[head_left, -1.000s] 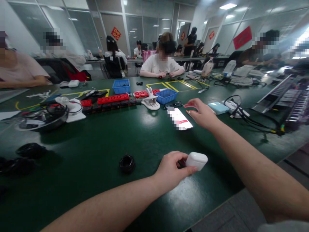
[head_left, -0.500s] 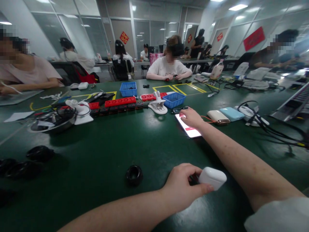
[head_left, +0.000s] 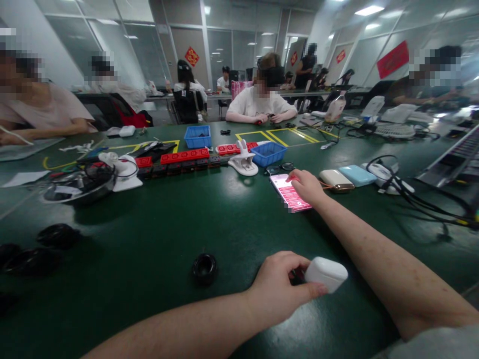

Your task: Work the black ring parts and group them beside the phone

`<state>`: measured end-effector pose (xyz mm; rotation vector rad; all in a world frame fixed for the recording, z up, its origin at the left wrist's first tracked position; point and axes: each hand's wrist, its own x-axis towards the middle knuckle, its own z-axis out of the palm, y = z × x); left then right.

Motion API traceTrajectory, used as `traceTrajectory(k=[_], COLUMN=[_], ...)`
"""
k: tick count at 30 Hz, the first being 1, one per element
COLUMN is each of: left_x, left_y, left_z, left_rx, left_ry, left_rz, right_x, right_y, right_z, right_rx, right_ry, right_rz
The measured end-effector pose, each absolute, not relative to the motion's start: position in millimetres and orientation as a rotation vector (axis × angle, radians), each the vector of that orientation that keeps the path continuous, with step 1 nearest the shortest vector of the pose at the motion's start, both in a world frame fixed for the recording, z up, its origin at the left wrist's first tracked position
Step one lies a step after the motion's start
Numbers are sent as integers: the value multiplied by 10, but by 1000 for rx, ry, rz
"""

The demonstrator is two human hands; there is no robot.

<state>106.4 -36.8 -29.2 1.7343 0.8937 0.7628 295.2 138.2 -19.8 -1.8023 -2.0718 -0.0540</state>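
My left hand [head_left: 279, 286] is closed around a white earbud case [head_left: 326, 273], which it holds tilted above the green table. Further off, my right hand [head_left: 307, 186] reaches over a smartphone [head_left: 288, 193] lying face up, its screen lit in pink and red. A stretched-out finger of that hand is at the upper part of the screen; the other fingers are partly hidden. Left of my left hand, a black coiled ring [head_left: 204, 269] rests on the tabletop. Just behind the phone lies a pair of glasses [head_left: 280, 168].
Beyond are blue bins [head_left: 269, 154], a white clip stand [head_left: 243, 162] and red power strips [head_left: 185, 156]. A metal bowl [head_left: 77, 192] and black coils [head_left: 58, 235] stand left; power banks [head_left: 337, 180] and cables [head_left: 430, 204] lie right. A person [head_left: 262, 102] sits opposite.
The phone's screen has gone from mostly white to pink and red. My right hand has shifted slightly right on it. My left hand still holds the case.
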Motion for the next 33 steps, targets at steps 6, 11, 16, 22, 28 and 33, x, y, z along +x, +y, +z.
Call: traceTrajectory(k=[6,11,16,22,28,33], left_x=[1062,1060,1064,1067,1074,1080], left_y=[-378,-371,-369,-376,-387,-390], left_z=[-284,-282,-286,-273,-253,-265], left_rx=[1715,1703,1710,1724,1736,1729], left_ry=[904,910,908,887,888,912], left_rz=[748,744,761,786,782,770], right_x=[3000,3137,3259,3245,3288,3415], right_y=[1412,1225,812,604,627,782], right_z=[-202,-159,-240,-276,-190,-149], right_rx=[-1739,-1642,-1554,-1500,-1583,-1745], right_ry=[-2015,-1779,-1754,-1897,-1774,-1588], right_rz=[55,63,138,226,101,-30])
